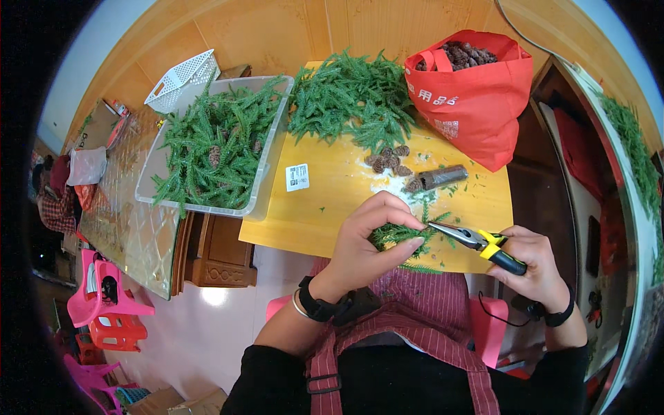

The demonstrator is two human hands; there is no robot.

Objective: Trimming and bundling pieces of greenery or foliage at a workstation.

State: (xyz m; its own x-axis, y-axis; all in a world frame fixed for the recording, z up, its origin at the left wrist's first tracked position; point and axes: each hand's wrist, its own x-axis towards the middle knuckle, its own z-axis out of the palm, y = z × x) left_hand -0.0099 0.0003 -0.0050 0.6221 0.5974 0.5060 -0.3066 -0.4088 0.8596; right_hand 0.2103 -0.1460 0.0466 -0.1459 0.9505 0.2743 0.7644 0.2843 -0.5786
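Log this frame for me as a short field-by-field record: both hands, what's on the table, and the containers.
Left hand: pinches a green sprig
Right hand: grips yellow-and-black pliers, tips at the sprig
Table: yellow top; heaped greenery, loose pine cones, dark cylinder, white label
Tub: translucent, holding greenery and cones
Bag: red, upright, with pine cones at its open top

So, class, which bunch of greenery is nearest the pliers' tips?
The bunch in the left hand, right by the tips of the pliers. The others lie farther off: a heap on the table, one in the bin, a strip at far right.
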